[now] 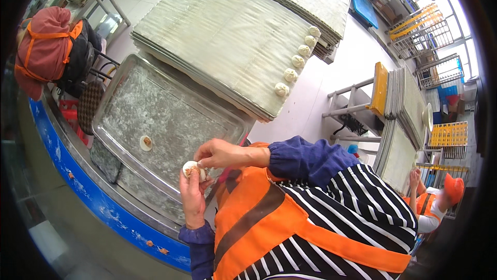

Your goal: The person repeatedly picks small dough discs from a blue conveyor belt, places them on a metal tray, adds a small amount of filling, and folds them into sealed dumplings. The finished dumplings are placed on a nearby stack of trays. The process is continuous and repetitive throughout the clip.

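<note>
My left hand [193,201] cups a small round of white dough [187,166] with brown filling showing in its middle. The fingers of my right hand [221,153] pinch the edge of the same dough from the right. Both hands are over the near side of a flour-dusted metal tray [155,99]. On that tray lies another flat dough round [145,143] with a dab of filling on it. Several pleated buns [290,75] stand in a row along the right edge of a large pale board [217,31] beyond the tray.
That board tops a stack, with another stack [310,0] behind it. A blue belt edge [98,202] with filling scraps runs along the left. Other people are at far left [46,47] and lower right [429,205]. Racks and upright boards [401,119] stand at right.
</note>
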Available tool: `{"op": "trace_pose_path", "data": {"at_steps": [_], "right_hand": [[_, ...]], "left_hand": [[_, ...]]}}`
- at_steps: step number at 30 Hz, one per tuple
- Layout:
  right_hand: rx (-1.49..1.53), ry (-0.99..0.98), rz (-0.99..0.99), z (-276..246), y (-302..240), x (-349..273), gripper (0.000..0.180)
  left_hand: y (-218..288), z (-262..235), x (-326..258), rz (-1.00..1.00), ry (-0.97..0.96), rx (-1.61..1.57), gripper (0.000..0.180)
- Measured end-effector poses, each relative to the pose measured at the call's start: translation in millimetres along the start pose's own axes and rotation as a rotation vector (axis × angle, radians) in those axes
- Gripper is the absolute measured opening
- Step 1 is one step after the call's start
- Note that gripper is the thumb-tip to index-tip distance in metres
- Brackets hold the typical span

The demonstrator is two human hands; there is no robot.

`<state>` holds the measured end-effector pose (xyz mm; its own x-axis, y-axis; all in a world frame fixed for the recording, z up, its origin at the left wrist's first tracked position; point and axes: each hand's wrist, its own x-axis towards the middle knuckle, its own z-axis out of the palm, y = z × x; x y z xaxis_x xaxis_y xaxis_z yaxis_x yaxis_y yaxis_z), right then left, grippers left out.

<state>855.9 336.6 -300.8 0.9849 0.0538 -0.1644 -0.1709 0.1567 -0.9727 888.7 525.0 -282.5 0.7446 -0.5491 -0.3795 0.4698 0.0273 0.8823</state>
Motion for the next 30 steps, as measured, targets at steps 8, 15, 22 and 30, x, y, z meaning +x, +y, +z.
{"op": "trace_pose_path", "data": {"at_steps": [8,15,22,30], "right_hand": [[-0.302,0.063,-0.348,5,7,-3,0.015],[-0.39,0.03,-0.366,-11,-4,-11,0.017],[-0.928,0.963,-0.313,-130,-8,-87,0.039],[-1.039,0.672,-0.024,-183,18,-103,0.041]], "left_hand": [[3,14,-2,0.026,0.126,0.107,0.021],[0,13,-5,0.062,0.096,0.285,0.018],[-9,10,-9,-0.007,0.187,0.19,0.018],[-4,28,6,-0.034,0.088,0.256,0.018]]}}
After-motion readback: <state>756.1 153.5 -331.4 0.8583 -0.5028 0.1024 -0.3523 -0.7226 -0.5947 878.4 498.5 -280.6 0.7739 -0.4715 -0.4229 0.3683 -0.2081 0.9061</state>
